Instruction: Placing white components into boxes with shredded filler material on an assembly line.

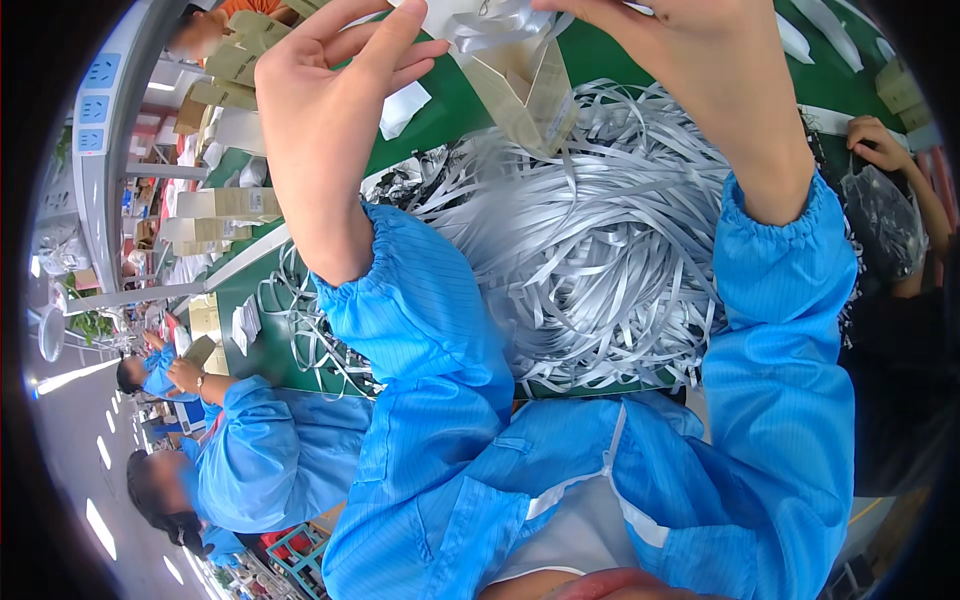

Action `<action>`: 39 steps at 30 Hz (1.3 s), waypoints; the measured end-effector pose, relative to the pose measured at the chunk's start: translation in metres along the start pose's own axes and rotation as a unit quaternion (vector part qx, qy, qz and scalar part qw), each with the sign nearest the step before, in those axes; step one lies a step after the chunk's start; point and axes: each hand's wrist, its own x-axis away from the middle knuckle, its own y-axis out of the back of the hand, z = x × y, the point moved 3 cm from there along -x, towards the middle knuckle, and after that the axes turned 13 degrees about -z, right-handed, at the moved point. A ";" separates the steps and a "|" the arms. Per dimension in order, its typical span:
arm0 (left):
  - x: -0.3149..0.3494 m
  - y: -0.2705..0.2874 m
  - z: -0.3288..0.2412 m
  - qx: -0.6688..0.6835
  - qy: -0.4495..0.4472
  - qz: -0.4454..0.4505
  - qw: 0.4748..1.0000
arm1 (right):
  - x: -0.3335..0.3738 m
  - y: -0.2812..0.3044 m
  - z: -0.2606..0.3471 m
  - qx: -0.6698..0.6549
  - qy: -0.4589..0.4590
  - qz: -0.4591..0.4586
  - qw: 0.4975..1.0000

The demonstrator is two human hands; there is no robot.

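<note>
At the top edge my left hand [335, 110] has its fingertips at a white piece [437, 18], whose upper part is cut off by the frame. My right hand [690, 60] pinches a looped flat silvery cable [500, 28] from the other side. Just below the loop, an open beige cardboard box [520, 95] stands tilted, its flaps raised. Under my forearms spreads a large tangled heap of flat silvery cables [610, 250]. Some dark cable ends show along its left side.
A green worktable [240, 345] carries loose cables and a white stack [246, 325] at left. White packets [403, 108] lie near the box. Co-workers in blue [270, 450] sit at left; another person's hand [880, 142] is by a clear plastic bag [885, 220] at right.
</note>
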 end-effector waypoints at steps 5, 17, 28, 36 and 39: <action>-0.002 -0.003 0.001 0.009 0.004 0.009 1.000 | 0.005 -0.004 0.002 0.040 0.007 0.046 0.998; 0.007 -0.026 -0.008 -0.053 0.010 0.041 0.998 | 0.026 -0.023 -0.012 0.056 -0.191 0.263 0.944; 0.002 -0.026 -0.001 -0.020 0.056 0.045 0.997 | 0.014 -0.012 -0.003 0.098 -0.223 0.259 0.935; -0.002 -0.021 0.010 -0.027 -0.043 0.081 0.995 | 0.048 -0.038 -0.020 0.171 -0.194 0.234 0.937; -0.003 -0.022 0.012 -0.025 -0.047 0.080 0.995 | 0.048 -0.023 -0.008 0.127 -0.163 0.204 0.957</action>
